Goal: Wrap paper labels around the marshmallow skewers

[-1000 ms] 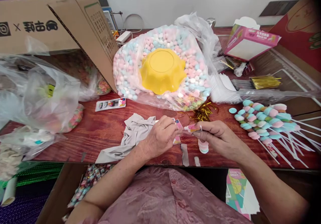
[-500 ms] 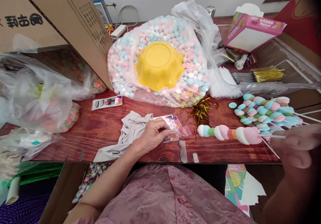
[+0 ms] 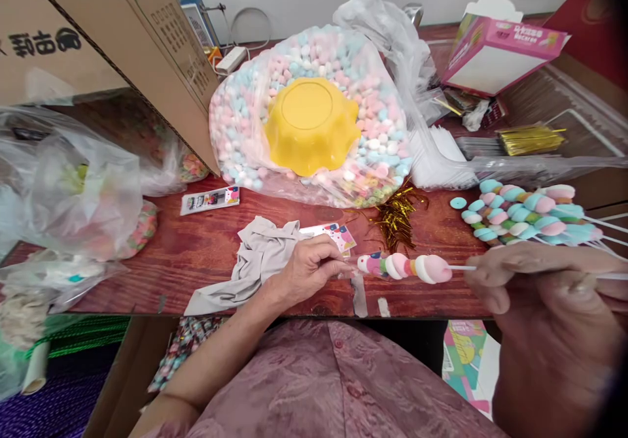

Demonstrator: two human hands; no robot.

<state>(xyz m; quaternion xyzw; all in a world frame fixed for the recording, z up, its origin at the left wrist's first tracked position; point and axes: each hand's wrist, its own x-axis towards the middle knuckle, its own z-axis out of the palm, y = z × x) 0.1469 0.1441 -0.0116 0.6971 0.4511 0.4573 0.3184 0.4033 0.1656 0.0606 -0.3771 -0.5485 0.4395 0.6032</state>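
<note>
My right hand (image 3: 554, 301) pinches the white stick of a marshmallow skewer (image 3: 432, 269), which lies level and points left. The skewer's far end is inside a clear printed plastic bag (image 3: 377, 255). At the bag's left end, my left hand (image 3: 314, 267) pinches the plastic between thumb and fingers. Just behind that hand lie more printed bags (image 3: 342, 235), and a grey cloth (image 3: 260, 248) is beside it. Past the skewer is a bunch of gold twist ties (image 3: 396, 219). Finished-looking marshmallow skewers (image 3: 527, 212) are heaped behind my right hand.
A yellow scalloped bowl (image 3: 311, 124) sits upside down on a big bag of marshmallows (image 3: 235, 124). Cardboard boxes (image 3: 161, 39) and plastic bags of sweets (image 3: 83, 189) crowd the left. At the back right stand a pink carton (image 3: 505, 52) and gold ties (image 3: 532, 140).
My right hand has brought the skewer left, and its tip has gone into the bag held by my left hand. The left hand has shifted slightly right.
</note>
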